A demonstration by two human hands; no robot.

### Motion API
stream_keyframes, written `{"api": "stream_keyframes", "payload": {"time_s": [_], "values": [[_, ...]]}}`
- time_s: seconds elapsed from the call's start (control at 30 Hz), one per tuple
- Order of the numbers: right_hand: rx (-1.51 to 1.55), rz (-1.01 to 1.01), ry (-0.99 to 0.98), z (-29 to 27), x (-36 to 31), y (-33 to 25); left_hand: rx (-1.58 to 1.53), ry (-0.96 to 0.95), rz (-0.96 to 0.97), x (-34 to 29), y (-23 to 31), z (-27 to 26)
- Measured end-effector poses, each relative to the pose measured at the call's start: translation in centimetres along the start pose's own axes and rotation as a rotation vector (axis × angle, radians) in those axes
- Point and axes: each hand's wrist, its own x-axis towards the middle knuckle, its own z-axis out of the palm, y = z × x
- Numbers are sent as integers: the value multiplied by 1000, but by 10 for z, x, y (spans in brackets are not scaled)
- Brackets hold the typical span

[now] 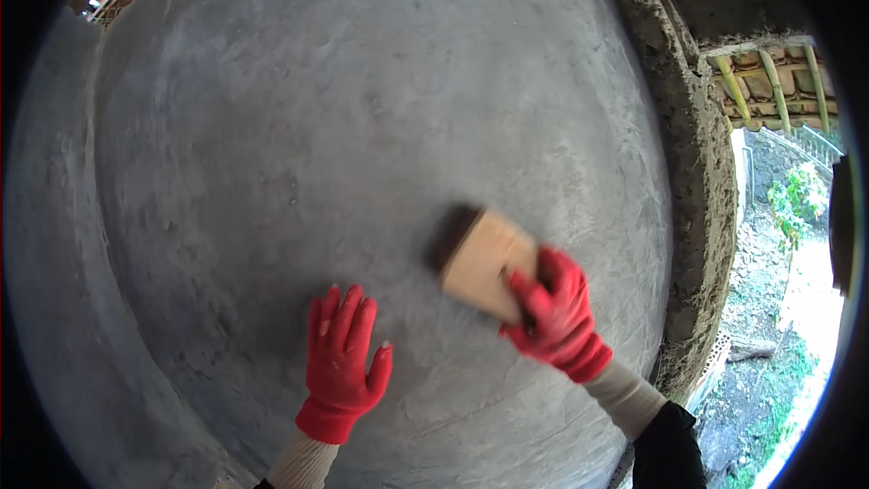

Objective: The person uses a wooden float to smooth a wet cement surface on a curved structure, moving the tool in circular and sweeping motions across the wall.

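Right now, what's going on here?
A person's red-gloved right hand grips a pale wooden block with a dark underside, against or close to a gray plastered wall. The red-gloved left hand is open, lower and to the left; whether it touches the wall is unclear.

Free to pass up and sideways along the broad grey wall [362, 100], including between the left hand [340, 358] and the right hand [557, 312]. Barred straight ahead by that same wall. Blocked just up and left of the right hand by the wooden block [484, 267] in its grip. Bounded at far left by a side wall [54, 235], at right by a rough edge [701, 190]; beyond that edge, open to outdoors.
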Motion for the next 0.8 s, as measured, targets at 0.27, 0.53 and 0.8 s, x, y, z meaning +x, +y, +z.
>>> {"api": "stream_keyframes", "payload": {"time_s": [0.27, 0.53, 0.8], "values": [[52, -79, -118, -5, -7, -7, -126, 241, 93, 55, 47, 59], [-173, 383, 265, -38, 24, 102, 10, 101, 119, 67, 63, 67], [-230, 376, 164, -51, -46, 113, 110, 59, 159, 74, 71, 68]]}}
